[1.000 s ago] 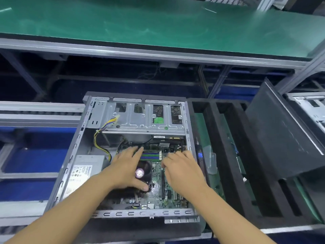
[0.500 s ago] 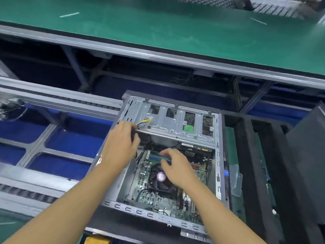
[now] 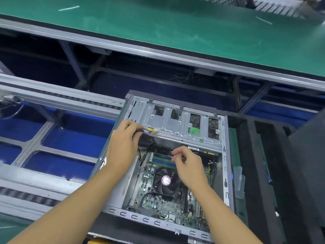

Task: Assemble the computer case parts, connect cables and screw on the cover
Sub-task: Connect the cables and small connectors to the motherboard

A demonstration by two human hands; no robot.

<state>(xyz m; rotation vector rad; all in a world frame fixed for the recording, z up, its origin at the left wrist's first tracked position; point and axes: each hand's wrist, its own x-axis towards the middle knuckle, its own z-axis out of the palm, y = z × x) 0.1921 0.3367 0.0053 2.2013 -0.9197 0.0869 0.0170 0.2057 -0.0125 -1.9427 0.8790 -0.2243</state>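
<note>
Over the eleven-o'clock corner of the open grey sheet-metal computer case, the left hand grips a bundle of yellow, black and purple wires. Its fingers are curled round them just behind the white plastic connector, which points toward three o'clock across the perforated steel drive cage.

The right hand hangs above the green motherboard, at twelve o'clock of the black round cooling fan with the purple sticker. Thumb and forefinger are drawn together over the blue and green memory slots. Whether they pinch a thin black lead or nothing at all cannot be told.

The case lies on its side, open face up, with a black slotted foam tray at its three o'clock and a green-matted desk well beyond at twelve.

This looks like the cable-connecting step, with the cover not yet on. The next move probably calls for finding the socket that matches the connector, turning the plug so its keyed side agrees, and pushing it straight home. The slack should be routed clear of the fan.
</note>
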